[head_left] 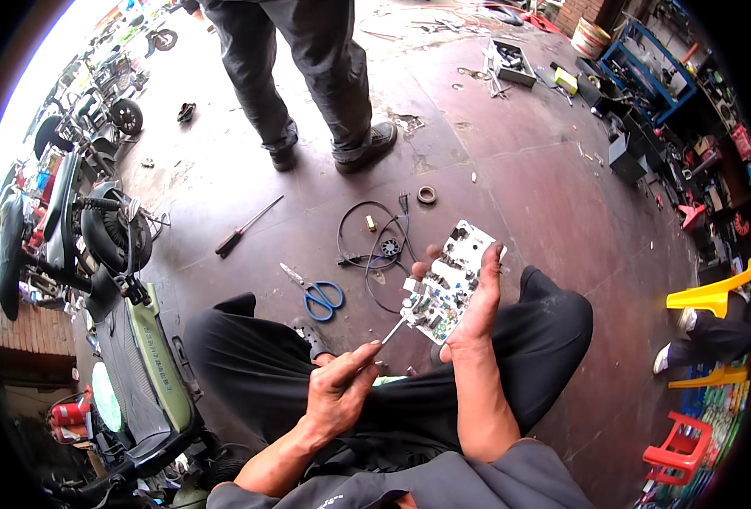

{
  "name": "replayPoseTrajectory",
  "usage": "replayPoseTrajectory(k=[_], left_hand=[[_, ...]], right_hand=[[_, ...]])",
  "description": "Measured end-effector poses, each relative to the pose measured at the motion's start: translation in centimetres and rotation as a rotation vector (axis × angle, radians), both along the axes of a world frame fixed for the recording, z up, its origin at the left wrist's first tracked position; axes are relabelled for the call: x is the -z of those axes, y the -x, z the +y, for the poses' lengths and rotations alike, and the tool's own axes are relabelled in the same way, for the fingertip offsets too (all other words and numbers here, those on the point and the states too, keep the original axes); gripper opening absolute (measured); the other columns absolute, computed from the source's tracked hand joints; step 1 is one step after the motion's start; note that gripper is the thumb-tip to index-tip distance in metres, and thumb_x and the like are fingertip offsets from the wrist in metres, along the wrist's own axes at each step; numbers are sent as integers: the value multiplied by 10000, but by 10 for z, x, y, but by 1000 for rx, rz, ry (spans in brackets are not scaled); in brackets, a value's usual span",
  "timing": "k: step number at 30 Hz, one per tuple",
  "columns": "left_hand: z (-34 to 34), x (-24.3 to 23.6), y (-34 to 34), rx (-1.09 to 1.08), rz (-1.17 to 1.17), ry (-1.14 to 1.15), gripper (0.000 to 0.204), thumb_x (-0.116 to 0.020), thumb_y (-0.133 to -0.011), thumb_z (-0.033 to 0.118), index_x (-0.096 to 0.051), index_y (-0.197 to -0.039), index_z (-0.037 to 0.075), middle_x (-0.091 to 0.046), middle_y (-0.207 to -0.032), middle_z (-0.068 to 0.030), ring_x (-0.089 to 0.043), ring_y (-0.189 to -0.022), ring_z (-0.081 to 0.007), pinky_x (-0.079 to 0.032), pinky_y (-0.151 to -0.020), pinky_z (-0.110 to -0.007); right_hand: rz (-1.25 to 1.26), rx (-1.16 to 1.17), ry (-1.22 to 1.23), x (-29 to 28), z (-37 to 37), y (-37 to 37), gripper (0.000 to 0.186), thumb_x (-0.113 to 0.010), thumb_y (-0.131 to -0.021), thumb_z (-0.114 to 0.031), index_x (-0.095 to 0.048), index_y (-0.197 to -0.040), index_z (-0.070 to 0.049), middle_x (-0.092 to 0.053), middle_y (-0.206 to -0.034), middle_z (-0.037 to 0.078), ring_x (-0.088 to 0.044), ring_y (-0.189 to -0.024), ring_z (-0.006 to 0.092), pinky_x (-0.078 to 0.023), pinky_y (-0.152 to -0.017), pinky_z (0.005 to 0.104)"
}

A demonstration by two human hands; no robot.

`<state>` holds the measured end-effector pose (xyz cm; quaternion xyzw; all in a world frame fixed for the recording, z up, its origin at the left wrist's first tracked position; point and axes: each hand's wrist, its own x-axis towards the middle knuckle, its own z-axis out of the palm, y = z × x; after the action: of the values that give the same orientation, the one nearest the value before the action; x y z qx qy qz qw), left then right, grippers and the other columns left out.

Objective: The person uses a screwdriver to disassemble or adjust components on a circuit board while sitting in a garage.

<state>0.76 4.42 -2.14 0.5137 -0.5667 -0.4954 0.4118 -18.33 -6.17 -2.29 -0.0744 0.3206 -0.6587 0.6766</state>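
Scooter (159,356): one, green-sided, standing on the floor (554,212).

Screwdriver (244,229): one, dark handle, lying on the floor.

Legs (312,76): a standing person's, dark trousers.

Scissors (323,299): one pair, blue handles, on the floor, blades parted slightly.

Left hand (340,383): fingers closed on the rod.

Cable (339,227): dark, loosely looped on the floor beyond the hands.

Rod (394,330): thin, pale, slanting up to the board's near left edge; whether the tip touches cannot be told. Probably light and stiff; best gripped well back from the tip.

Tape roll (426,195): one, brown, on the floor beyond the board.

Board (446,288): circuit board, pale, crowded with small parts, held tilted above the lap. Likely light, rigid and fragile; small parts could snap or bend under pressure. Best held by its bare edges.

Right hand (477,316): clamped on the board, thumb along the right edge, fingertips showing at the left edge; fingers behind hidden.
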Motion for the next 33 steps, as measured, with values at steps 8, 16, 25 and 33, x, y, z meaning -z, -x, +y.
replayPoseTrajectory(k=[8, 16, 25, 33], left_hand=[[-2, -3, -13, -81, 105, -13, 324, -637, -880, -52, -629, -1203, -36, -701, -1012, -94, -633, -907, -111, -494, -809, -236], [0, -8, -2, -50, 39, -3, 345, -632, -913, 6, -600, -1255, -38, -657, -921, -54, -598, -846, -95, -477, -785, -228], [-2, -29, 0, -94, 464, -483, 377, -659, -913, 96, -592, -1256, -45, -591, -810, 1, -476, -624, -45, -356, -500, -207], [23, -32, -16, -154, 321, -199, 347, -650, -906, 12, -601, -1247, -36, -631, -919, -16, -531, -749, -60, -437, -693, -188]], right_hand=[[13, 49, 3, -5, 2, -2, 680, -454, -916, -662, -587, -1086, -18, -657, -968, 116, -682, -807, 266, -576, -717, 425], [-25, 32, -8, -4, 1, 0, 688, -453, -905, -679, -595, -1064, -25, -659, -955, 115, -685, -795, 280, -579, -677, 441], [123, -1, 73, 3, 7, -2, 685, -422, -933, -650, -579, -1106, -6, -662, -958, 129, -684, -783, 266, -584, -671, 407], [-63, 36, 135, 12, -1, -4, 626, -449, -928, -641, -557, -1122, -56, -656, -969, 135, -689, -796, 310, -576, -677, 455]])
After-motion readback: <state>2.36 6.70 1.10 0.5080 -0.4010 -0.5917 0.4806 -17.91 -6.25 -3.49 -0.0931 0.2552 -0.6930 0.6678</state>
